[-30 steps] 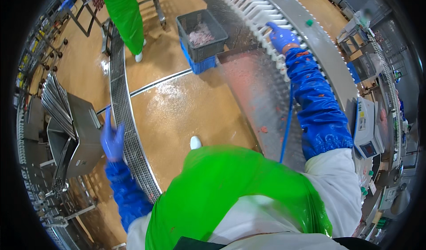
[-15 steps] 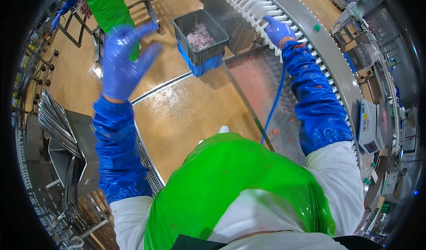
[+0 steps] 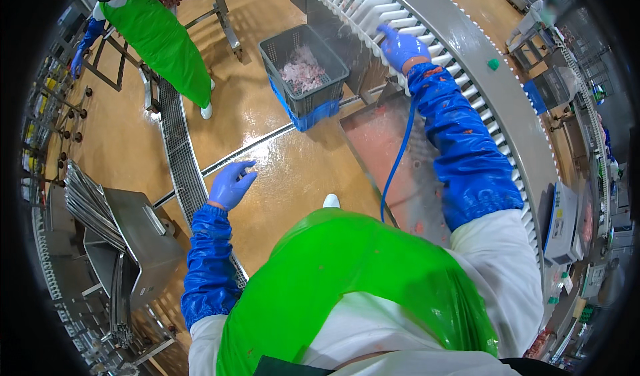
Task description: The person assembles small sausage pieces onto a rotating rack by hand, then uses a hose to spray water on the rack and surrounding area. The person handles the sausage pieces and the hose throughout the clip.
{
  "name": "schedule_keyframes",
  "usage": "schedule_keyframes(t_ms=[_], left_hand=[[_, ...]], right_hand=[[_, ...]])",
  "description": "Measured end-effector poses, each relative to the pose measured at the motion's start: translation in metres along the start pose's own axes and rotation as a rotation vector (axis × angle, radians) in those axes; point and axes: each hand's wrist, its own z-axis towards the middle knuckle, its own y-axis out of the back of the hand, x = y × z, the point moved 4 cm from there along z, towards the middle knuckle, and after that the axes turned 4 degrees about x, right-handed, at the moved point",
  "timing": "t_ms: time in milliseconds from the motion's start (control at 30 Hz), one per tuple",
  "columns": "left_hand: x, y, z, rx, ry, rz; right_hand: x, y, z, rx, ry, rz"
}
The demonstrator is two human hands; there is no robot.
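My right hand [image 3: 404, 49], in a blue glove, is closed over the white slatted curved conveyor [image 3: 460, 76]. A thin blue hose [image 3: 399, 163] runs up from below and passes behind my right wrist. The hose end is hidden by the hand, which appears to grip it; a whitish spray blurs the slats just ahead of the fingers. Lower at the left, my left hand [image 3: 230, 185], also gloved, hangs over the floor with its fingers apart and nothing in it.
A grey crate [image 3: 303, 63] with pale scraps sits on a blue crate [image 3: 313, 116]. Below the conveyor lies a wet metal tray [image 3: 393, 149]. At left stands a steel bin [image 3: 143, 236] with metal rods [image 3: 93, 203]. A co-worker in a green apron [image 3: 157, 39] stands at the upper left.
My left hand has dropped from its raised place and moved toward my body. My right hand has shifted slightly left along the conveyor. More of the co-worker shows.
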Motion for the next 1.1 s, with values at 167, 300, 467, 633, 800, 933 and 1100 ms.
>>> schedule_keyframes(t_ms=[167,300,467,633,800,933,1100], left_hand=[[0.093,-0.024,-0.018,0.009,0.288,0.054],[0.193,-0.051,-0.08,0.103,0.583,-0.088],[0.313,-0.076,-0.203,0.18,0.935,-0.114],[0.283,-0.051,-0.212,0.17,1.135,-0.396],[0.347,-0.016,-0.171,0.029,1.149,-0.525],[0.395,0.034,-0.116,-0.045,1.078,-0.544],[0.408,0.096,-0.05,-0.083,0.98,-0.521]], right_hand=[[-0.011,0.015,0.047,-0.004,-0.034,0.07],[-0.003,0.012,0.075,-0.069,-0.044,0.162],[-0.006,0.0,0.108,-0.154,-0.029,0.27],[0.005,-0.005,0.136,-0.168,-0.016,0.154],[0.024,-0.001,0.168,-0.168,-0.063,0.112],[0.035,-0.016,0.205,-0.116,-0.08,0.067],[0.058,-0.017,0.228,-0.088,-0.052,-0.025]])
